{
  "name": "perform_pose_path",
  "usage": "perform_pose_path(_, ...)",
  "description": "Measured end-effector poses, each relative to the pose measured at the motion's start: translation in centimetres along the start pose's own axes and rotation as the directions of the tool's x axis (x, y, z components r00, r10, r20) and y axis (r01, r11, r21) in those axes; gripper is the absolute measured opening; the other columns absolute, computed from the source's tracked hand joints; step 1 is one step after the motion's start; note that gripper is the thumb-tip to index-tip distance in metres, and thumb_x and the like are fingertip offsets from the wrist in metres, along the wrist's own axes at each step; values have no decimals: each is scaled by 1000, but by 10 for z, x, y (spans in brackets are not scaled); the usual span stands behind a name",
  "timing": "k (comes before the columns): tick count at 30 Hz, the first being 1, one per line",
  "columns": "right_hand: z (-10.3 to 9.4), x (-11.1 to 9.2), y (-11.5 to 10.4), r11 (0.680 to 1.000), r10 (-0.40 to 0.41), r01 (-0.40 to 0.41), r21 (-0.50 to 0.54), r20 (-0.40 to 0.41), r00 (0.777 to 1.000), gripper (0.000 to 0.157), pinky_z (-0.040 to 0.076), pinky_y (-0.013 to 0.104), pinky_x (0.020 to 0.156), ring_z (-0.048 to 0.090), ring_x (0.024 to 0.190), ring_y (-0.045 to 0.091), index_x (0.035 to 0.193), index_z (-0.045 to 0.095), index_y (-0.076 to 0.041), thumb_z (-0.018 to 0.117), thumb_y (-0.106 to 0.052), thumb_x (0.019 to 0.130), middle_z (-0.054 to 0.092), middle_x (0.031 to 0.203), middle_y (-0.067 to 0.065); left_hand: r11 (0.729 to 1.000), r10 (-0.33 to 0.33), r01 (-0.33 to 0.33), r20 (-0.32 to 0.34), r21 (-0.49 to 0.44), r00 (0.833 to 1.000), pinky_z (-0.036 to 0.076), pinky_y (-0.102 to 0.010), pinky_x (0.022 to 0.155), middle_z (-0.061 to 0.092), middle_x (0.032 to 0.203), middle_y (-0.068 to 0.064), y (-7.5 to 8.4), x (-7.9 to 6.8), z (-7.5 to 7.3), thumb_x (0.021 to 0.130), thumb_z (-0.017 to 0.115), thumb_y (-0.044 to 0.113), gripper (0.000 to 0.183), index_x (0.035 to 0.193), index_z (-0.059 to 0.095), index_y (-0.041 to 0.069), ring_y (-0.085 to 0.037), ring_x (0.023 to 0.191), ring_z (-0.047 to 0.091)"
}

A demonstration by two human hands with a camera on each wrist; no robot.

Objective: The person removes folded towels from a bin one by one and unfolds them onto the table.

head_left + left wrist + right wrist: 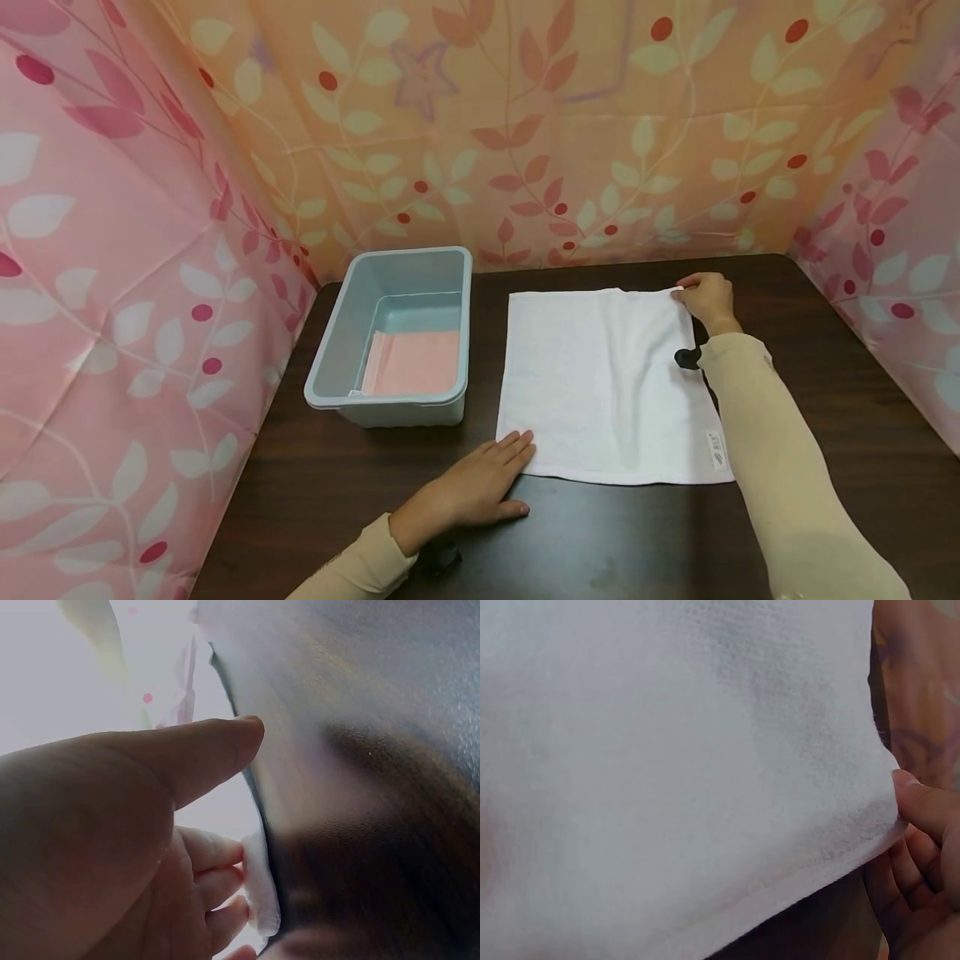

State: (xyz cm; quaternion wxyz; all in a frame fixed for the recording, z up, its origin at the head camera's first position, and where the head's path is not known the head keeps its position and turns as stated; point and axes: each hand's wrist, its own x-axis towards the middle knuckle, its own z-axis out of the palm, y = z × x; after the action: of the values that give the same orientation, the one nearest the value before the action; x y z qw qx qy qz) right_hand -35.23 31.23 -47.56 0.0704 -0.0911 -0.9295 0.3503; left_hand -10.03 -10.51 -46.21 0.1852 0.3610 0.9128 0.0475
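Note:
A white towel (577, 383) lies spread on the dark table, with soft creases down its right half and a small label (716, 450) at its near right corner. My right hand (708, 302) pinches the far right corner between thumb and fingers; in the right wrist view the thumb (922, 802) lies over the towel's edge. At the near left corner, my left hand (483, 483) rests with its straight fingers on the towel and its thumb out over the table. The left wrist view shows those fingertips (229, 855) against the towel's edge.
A light blue plastic basin (330, 367) stands left of the towel, with a folded pink cloth (416, 362) inside. Floral curtains (480, 142) hang close behind the dark wooden table (600, 542) and along both its sides.

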Motion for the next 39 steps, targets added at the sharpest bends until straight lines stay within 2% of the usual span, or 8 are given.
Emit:
perform_pose_path(3, -1, -2, 2, 1000, -24, 24, -20, 6, 1000, 35, 46, 25, 63, 64, 92, 36, 117, 67, 6, 71, -16, 90, 69, 106, 29, 1000, -2, 2, 1, -1, 1000, 28, -40, 123, 19, 167, -3, 1, -1, 0, 95, 59, 50, 81, 158, 25, 11, -19, 155, 21)
perform_pose_path(7, -4, -2, 3, 994, -72, 74, -77, 26, 997, 38, 54, 43, 75, 64, 94, 41, 124, 62, 7, 67, -9, 90, 67, 108, 32, 1000, -14, 14, 4, -2, 1000, 28, -40, 124, 19, 167, -3, 2, -1, 0, 95, 59, 50, 81, 158, 25, 12, -19, 155, 20)
perform_pose_path(14, -11, -4, -5, 944, -173, 199, -262, 119, 978, 41, 46, 60, 89, 56, 103, 45, 131, 55, 5, 59, -8, 92, 60, 113, 30, 1000, -26, 26, 5, -6, 1000, 27, -41, 124, 18, 168, -2, 3, -2, -1, 95, 59, 51, 82, 158, 24, 12, -19, 155, 20)
perform_pose_path(17, -8, -6, -15, 934, -196, 256, -248, 244, 950, 53, 43, 62, 97, 54, 111, 45, 141, 46, 2, 61, -21, 96, 56, 122, 31, 1000, -25, 25, -3, -5, 1000, 26, -42, 124, 17, 168, -2, 1, -1, 1, 95, 58, 51, 82, 158, 24, 12, -19, 156, 20)
perform_pose_path(20, -1, -16, -22, 918, -220, 323, -231, 380, 898, 67, 36, 65, 107, 47, 123, 48, 150, 36, 0, 62, -34, 97, 51, 133, 33, 1000, -26, 26, -19, -3, 999, 26, -42, 124, 17, 168, -3, -2, 0, 2, 95, 58, 51, 82, 158, 23, 11, -20, 156, 19)
perform_pose_path(25, 11, -41, -23, 857, -287, 447, -256, 484, 827, 78, 26, 69, 114, 32, 139, 55, 153, 33, -3, 61, -47, 96, 38, 149, 35, 999, -38, 39, -27, 6, 999, 26, -42, 124, 17, 168, -4, -4, 1, 2, 95, 59, 51, 83, 158, 23, 11, -21, 156, 20)
perform_pose_path(31, 18, -54, -19, 828, -271, 476, -298, 531, 803, 80, 15, 72, 116, 14, 147, 55, 156, 27, -7, 53, -54, 97, 16, 160, 34, 998, -60, 60, -24, 19, 998, 27, -43, 124, 18, 168, -4, -5, -1, 2, 95, 60, 51, 83, 158, 24, 10, -21, 155, 20)
perform_pose_path(39, 22, -48, -17, 813, -230, 478, -334, 569, 790, 84, 8, 69, 119, 4, 151, 51, 160, 16, -13, 45, -62, 97, 5, 164, 29, 997, -70, 70, -20, 11, 997, 28, -44, 123, 20, 167, -5, -4, -5, 1, 94, 62, 49, 83, 157, 26, 10, -22, 155, 22)
